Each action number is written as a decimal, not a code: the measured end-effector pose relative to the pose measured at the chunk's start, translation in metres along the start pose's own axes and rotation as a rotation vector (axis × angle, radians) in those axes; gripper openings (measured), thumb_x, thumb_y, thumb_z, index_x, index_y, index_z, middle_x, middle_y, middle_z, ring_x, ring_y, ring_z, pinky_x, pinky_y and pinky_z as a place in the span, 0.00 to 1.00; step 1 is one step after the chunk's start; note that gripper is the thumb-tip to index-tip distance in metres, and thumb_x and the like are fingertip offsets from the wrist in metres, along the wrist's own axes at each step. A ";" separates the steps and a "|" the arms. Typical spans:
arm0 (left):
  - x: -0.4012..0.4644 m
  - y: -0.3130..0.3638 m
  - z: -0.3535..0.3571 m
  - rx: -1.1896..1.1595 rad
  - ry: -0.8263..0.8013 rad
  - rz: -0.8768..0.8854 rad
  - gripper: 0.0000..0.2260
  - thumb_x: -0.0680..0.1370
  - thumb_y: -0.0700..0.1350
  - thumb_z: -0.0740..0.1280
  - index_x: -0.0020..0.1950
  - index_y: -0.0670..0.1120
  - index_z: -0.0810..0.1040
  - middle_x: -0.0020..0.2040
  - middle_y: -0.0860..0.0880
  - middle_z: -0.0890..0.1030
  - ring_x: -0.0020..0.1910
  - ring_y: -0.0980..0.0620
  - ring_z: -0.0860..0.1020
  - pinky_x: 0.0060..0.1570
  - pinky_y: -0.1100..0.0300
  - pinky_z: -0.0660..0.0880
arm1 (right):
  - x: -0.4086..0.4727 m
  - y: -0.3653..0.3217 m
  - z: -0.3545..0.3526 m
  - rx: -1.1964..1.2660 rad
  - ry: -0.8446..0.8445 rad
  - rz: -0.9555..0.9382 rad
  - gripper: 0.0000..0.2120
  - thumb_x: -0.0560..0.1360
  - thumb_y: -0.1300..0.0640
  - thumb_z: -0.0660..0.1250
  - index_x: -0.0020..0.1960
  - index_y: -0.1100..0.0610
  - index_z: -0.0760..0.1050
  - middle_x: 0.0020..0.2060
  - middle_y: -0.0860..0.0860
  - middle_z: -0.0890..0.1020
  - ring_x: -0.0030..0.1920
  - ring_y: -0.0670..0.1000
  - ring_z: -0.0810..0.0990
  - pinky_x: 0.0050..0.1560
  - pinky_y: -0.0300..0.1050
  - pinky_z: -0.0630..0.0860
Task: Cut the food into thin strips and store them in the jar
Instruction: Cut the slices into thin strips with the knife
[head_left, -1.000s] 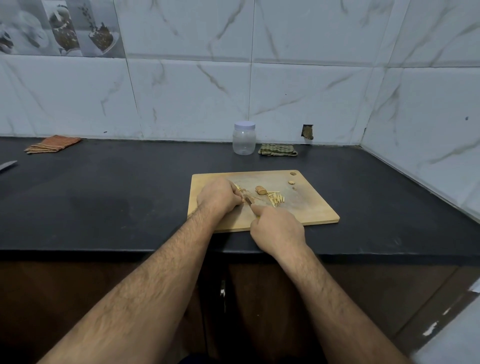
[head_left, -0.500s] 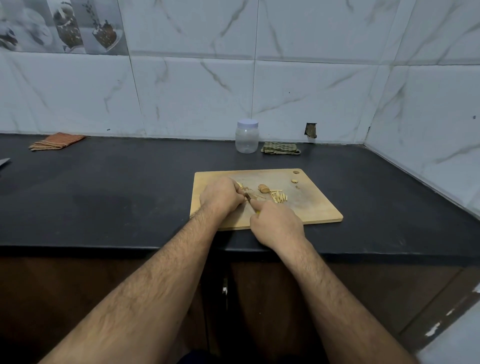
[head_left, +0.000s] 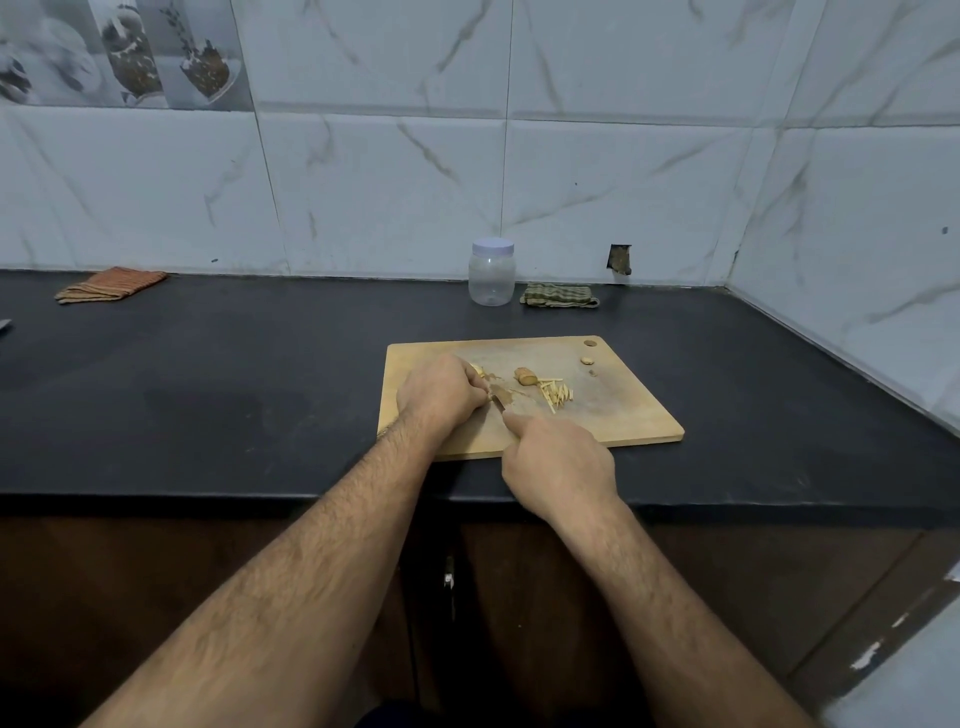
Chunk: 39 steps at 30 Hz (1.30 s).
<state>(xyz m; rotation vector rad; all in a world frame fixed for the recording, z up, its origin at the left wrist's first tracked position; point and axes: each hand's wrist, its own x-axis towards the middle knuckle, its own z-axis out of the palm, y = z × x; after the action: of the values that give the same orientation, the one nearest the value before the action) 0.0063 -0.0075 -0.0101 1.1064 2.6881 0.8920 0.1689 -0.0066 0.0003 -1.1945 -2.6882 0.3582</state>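
Slicing is under way on the cutting board (head_left: 613, 415), which serves as the landmark here. Over the board's left half the left hand (head_left: 441, 389) is curled down, its grip closed on a small piece of food (head_left: 478, 370) that peeks out pale at the fingertips. At the board's near edge the right hand (head_left: 558, 465) wraps a knife handle, forefinger laid along the top; only a short stretch of the knife (head_left: 500, 399) blade shows, lying right against the left fingertips.

Near the board's centre sits a stubby brownish chunk (head_left: 525, 376), and just right of it a loose fan of cut strips (head_left: 558, 392). A couple of small offcuts (head_left: 587, 359) lie toward the board's far right corner.

This food looks firm and fibrous, like a root: light, stiff enough to hold its shape, likely to skid under a blade once it gets small. The sensible hold is at the end away from the edge, fingertips tucked back. The strips are thin and light and would probably scatter or snap if pinched hard, so gathering them in a bunch seems wiser.

Beyond the board's far edge, against the wall on the desk (head_left: 260, 389), stands the jar (head_left: 491, 273), its lid on, well apart from both hands. A folded green cloth (head_left: 558, 295) lies just beside it.
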 end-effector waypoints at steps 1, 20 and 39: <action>0.000 0.000 0.000 -0.006 0.002 -0.003 0.05 0.75 0.47 0.71 0.41 0.56 0.83 0.40 0.59 0.80 0.42 0.57 0.76 0.32 0.62 0.67 | 0.001 0.000 0.000 0.010 0.003 0.008 0.23 0.79 0.57 0.57 0.72 0.43 0.69 0.61 0.50 0.79 0.60 0.54 0.76 0.50 0.48 0.73; -0.001 -0.002 0.002 -0.047 0.027 -0.045 0.04 0.73 0.47 0.71 0.39 0.55 0.82 0.46 0.59 0.82 0.48 0.55 0.78 0.41 0.60 0.70 | 0.016 -0.005 -0.003 0.087 0.013 0.000 0.24 0.80 0.54 0.57 0.75 0.42 0.66 0.67 0.48 0.77 0.63 0.53 0.75 0.56 0.47 0.73; -0.001 -0.001 0.000 -0.086 -0.012 -0.062 0.04 0.74 0.47 0.71 0.44 0.55 0.85 0.43 0.60 0.82 0.43 0.57 0.76 0.35 0.61 0.67 | 0.009 -0.001 0.000 0.032 0.003 -0.008 0.23 0.80 0.54 0.57 0.73 0.41 0.68 0.64 0.48 0.78 0.61 0.53 0.75 0.47 0.47 0.68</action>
<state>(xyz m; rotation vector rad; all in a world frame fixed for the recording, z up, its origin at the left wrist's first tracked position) 0.0063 -0.0085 -0.0110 1.0018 2.6314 0.9772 0.1622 -0.0010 0.0018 -1.1738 -2.6741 0.3966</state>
